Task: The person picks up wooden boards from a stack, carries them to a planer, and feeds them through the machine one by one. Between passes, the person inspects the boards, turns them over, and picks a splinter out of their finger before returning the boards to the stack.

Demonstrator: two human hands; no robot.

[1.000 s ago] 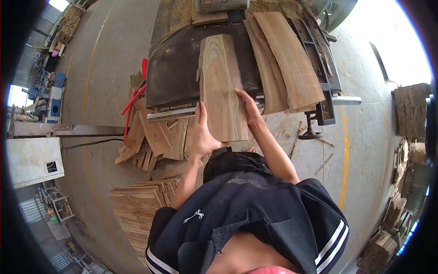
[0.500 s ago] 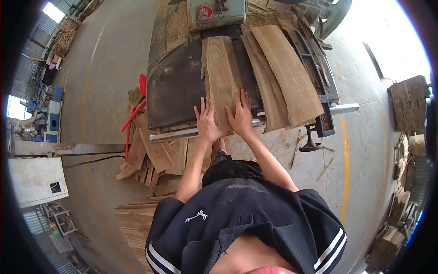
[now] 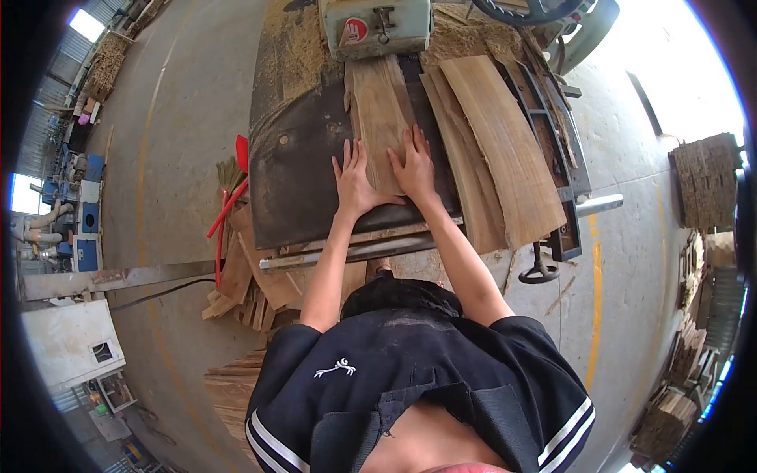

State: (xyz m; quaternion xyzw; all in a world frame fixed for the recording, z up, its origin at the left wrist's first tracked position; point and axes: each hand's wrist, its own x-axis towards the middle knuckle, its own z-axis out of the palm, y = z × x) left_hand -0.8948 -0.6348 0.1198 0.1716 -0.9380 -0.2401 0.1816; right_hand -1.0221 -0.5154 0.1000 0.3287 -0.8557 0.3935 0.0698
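Observation:
A wooden board [image 3: 380, 106] lies on the dark machine table [image 3: 296, 177], its far end under the front of the green machine head [image 3: 378, 30]. My left hand [image 3: 356, 185] is open at the board's left edge, fingers apart and thumb stretched across its near end. On the right side of the board, my right hand [image 3: 415, 169] lies flat with its fingers pointing forward. Neither hand is wrapped around anything. What lies inside the machine is hidden.
Two more boards [image 3: 505, 150] rest to the right on the table. Sawdust [image 3: 296, 47] covers its far part. A handwheel [image 3: 539, 273] hangs below the right edge. Wood offcuts [image 3: 251, 272] and a red-handled tool [image 3: 229, 206] are on the left.
Both hands have moved forward with the board, away from my body. The board's far end has gone from in front of the machine head to beneath it.

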